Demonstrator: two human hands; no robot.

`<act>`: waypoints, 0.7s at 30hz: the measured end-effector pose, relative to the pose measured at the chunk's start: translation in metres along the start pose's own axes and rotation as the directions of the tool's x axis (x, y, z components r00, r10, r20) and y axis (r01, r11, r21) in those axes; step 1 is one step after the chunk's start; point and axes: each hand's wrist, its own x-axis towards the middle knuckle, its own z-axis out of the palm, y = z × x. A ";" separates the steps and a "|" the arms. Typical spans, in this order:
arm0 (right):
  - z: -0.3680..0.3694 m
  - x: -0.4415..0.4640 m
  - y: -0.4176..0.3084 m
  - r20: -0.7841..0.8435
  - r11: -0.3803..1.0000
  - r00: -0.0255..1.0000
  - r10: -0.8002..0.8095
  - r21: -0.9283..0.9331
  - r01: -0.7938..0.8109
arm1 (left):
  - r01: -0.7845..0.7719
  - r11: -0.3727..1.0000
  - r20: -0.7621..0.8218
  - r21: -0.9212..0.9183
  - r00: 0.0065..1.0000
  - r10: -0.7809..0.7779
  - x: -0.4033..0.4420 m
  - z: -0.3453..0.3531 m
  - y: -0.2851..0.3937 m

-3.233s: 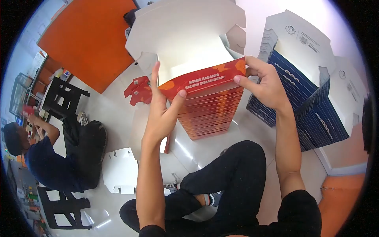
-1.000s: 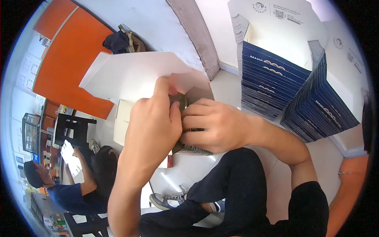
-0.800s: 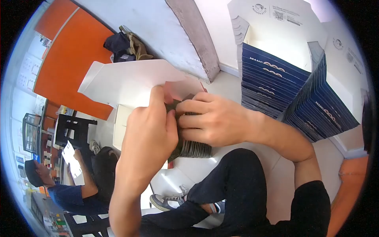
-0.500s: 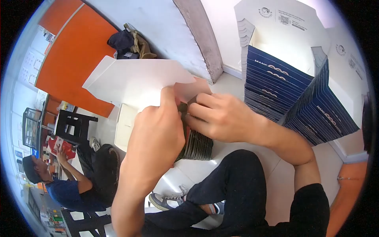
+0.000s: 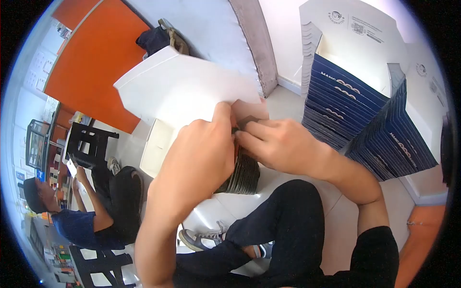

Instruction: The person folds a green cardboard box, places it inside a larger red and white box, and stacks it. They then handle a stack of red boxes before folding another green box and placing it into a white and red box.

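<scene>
A cardboard box with a white inside (image 5: 187,81) stands with its large panel raised in front of me. Its near corner is where both hands meet. My left hand (image 5: 197,156) is closed on the box's side, the index finger lying along the white card and the other fingers curled out of sight. My right hand (image 5: 283,144) pinches a small dark flap (image 5: 247,120) at that corner, thumb and fingers together. Beneath the hands, a stack of nested dark boxes (image 5: 242,175) shows its layered edges. A pale open tray-like part (image 5: 156,146) shows left of my left hand.
Two tall stacks of nested navy boxes (image 5: 336,108) (image 5: 396,144) stand at the right by the wall. Cloth bags (image 5: 156,38) lie beyond the raised panel. On the left a seated person (image 5: 77,216) holds a phone (image 5: 72,166) near a black stool (image 5: 89,146). My crossed legs are below.
The raised white panel and both hands have shifted slightly right and the panel tilts differently. The seated person's hands now hold a phone instead of a red item.
</scene>
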 end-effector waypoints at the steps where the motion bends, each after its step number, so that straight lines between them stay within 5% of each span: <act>1: 0.002 -0.002 0.001 -0.016 0.998 1.000 0.026 0.061 -0.025 | 0.072 0.996 0.085 -0.060 0.994 -0.067 0.001 -0.001 -0.001; 5: 0.007 -0.011 0.000 -0.085 0.967 0.987 0.136 0.230 -0.113 | 0.135 0.973 0.168 -0.188 0.980 -0.104 0.002 0.001 -0.011; 7: 0.007 -0.018 -0.001 -0.019 0.944 0.980 0.200 0.271 -0.187 | 0.319 0.829 0.417 -0.459 0.901 -0.115 -0.003 -0.005 -0.014; 8: 0.008 -0.021 -0.001 -0.042 0.932 0.971 0.236 0.294 -0.214 | 0.193 0.838 0.350 -0.510 0.937 -0.002 -0.010 -0.003 -0.023; 18: -0.001 0.000 -0.017 -0.055 0.931 0.979 0.198 0.321 -0.171 | 0.308 0.893 0.379 -0.327 0.909 -0.174 -0.018 -0.007 -0.020; 20: -0.007 0.001 -0.015 0.017 0.926 0.978 0.206 0.321 -0.201 | 0.095 0.932 -0.162 -0.349 0.974 -0.160 -0.023 0.001 -0.041; 21: -0.010 0.000 -0.013 0.042 0.914 0.973 0.226 0.337 -0.226 | 0.157 0.974 -0.301 -0.165 0.932 -0.202 -0.026 -0.002 -0.056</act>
